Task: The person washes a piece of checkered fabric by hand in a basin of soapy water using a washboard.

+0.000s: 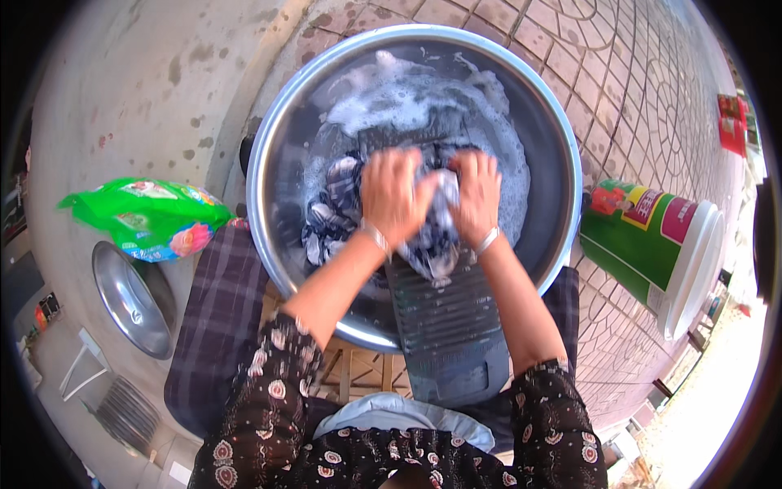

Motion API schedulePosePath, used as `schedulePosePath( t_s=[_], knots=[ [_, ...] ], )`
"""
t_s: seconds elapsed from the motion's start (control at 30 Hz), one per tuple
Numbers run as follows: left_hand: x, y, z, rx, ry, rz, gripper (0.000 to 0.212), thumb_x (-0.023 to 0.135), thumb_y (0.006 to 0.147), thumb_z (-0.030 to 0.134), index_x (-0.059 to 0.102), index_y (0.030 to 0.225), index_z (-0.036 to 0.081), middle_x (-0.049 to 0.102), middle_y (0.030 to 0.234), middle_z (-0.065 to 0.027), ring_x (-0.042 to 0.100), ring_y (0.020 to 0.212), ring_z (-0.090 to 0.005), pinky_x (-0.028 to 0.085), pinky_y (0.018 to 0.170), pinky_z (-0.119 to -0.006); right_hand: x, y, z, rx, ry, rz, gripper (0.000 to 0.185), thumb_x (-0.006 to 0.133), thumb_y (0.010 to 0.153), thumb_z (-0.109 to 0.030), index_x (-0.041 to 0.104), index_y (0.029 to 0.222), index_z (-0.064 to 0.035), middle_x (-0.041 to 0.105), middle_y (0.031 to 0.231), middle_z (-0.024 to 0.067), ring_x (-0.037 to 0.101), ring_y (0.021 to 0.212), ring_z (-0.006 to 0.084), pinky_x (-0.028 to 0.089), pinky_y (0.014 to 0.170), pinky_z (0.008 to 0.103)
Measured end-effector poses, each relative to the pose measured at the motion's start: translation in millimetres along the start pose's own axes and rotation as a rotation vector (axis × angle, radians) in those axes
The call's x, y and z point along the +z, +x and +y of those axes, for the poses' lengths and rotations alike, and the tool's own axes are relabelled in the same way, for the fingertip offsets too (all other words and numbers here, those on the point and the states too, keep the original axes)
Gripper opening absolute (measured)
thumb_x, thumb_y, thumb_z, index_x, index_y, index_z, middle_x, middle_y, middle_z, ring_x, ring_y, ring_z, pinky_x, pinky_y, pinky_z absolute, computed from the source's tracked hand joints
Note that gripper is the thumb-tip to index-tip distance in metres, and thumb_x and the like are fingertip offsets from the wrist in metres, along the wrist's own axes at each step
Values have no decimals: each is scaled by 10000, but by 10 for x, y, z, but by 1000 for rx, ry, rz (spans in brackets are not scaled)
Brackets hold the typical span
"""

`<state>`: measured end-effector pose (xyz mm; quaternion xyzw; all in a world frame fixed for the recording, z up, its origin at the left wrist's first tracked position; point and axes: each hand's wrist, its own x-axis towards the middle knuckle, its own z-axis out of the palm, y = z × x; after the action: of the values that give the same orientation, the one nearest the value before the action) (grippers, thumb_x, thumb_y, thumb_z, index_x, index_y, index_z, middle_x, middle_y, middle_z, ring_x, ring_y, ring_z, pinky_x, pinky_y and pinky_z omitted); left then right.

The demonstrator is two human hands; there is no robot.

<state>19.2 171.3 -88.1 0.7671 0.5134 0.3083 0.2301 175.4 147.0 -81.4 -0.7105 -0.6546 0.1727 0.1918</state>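
Observation:
A wet plaid cloth (342, 183) in dark blue and white lies bunched on a dark ridged washboard (449, 324). My left hand (396, 189) presses on the bunch, fingers pointing away from me and thumb toward the middle. Beside it, my right hand (478, 192) bears on the cloth's right side, its fingers curled over the fabric. The washboard slants out of a large metal basin (550, 171), its near end resting over the rim towards my lap. Foamy water (391, 101) covers the far part of the basin's floor. Both hands are slightly blurred.
At left are a green detergent bag (159, 214) and a small metal bowl (131, 299), tilted on its side. A green bucket with a white lid (641, 244) stands at right. Paving tiles (611, 104) surround the basin, which sits between my knees over a wooden support (360, 370).

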Motion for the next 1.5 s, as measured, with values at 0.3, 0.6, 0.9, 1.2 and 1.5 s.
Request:
schedulePosePath(
  t_s=[0.3, 0.6, 0.9, 1.2, 1.5],
  knots=[
    [-190, -453, 242, 38, -42, -170, 240, 541, 889, 282, 608, 978, 70, 622, 939, -122, 578, 867, -320, 417, 829, -415, -70, -462, 82, -49, 367, -94, 292, 608, 828, -364, 644, 896, -82, 631, 997, 77, 518, 1003, 324, 396, 875, 406],
    [355, 93, 227, -204, 246, -291, 161, 550, 847, 188, 600, 966, 91, 645, 945, -138, 596, 925, -323, 453, 762, -457, 207, -173, 173, 269, -179, 50, 202, 510, 921, -277, 612, 948, -104, 617, 984, 88, 537, 964, 325, 405, 792, 488],
    [-261, -893, 432, 84, 121, -230, 278, 551, 805, 273, 597, 996, 76, 587, 950, -107, 543, 933, -293, 372, 821, -457, -57, -1151, -169, -73, -34, -63, 241, 564, 849, -310, 593, 962, -99, 585, 998, 101, 501, 1000, 330, 355, 832, 468],
    [12, -536, 453, -73, 159, -315, 232, 513, 886, 287, 618, 958, 93, 623, 925, -86, 579, 905, -281, 414, 811, -424, -33, -730, 7, 90, 267, 95, 247, 564, 895, -308, 616, 820, -79, 610, 847, 120, 526, 820, 339, 389, 736, 466],
    [342, -131, 334, -232, 285, -382, 160, 506, 887, 242, 593, 893, 108, 610, 945, -90, 555, 968, -276, 394, 794, -419, 154, -259, 88, 271, -142, 57, 356, 506, 917, -419, 633, 870, -89, 629, 936, 110, 525, 930, 340, 404, 796, 500]
  ],
)
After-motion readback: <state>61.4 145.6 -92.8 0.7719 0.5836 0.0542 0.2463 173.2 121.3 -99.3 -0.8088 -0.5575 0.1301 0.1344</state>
